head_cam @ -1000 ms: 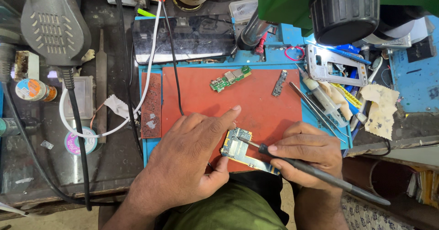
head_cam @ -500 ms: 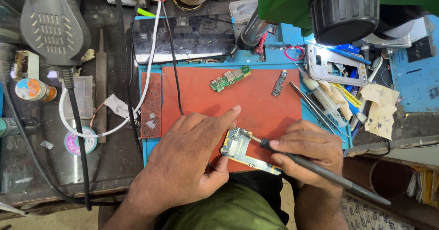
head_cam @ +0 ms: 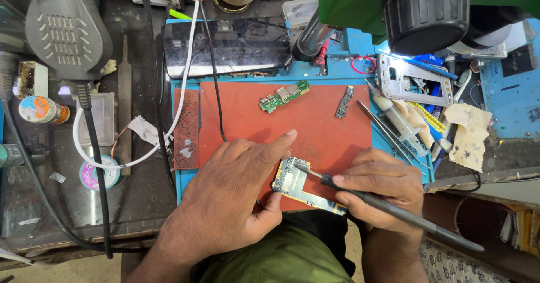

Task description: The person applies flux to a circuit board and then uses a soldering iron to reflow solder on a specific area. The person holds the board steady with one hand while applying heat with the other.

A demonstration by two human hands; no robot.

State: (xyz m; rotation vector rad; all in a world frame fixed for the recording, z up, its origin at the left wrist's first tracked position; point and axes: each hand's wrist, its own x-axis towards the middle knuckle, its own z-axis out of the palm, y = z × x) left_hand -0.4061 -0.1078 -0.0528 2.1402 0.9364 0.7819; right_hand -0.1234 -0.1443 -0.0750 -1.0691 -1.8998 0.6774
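Low in the frame's centre, our left hand pinches a flat, metal-shielded circuit board on the matte red mat; our right hand grips a slim black soldering iron, tip touching the board.

The flat metal-shielded phone circuit board lies on the red-brown rubber work mat, pinched between the left hand on its left and the right hand on its right. The thin black-handled soldering iron runs through the right fingers, its tip touching the board just beyond the left thumb. Beyond the left fingertips lies the small green circuit board; beyond the right knuckles, the narrow dark connector strip. Right of the right fingers rest slim steel tweezers.
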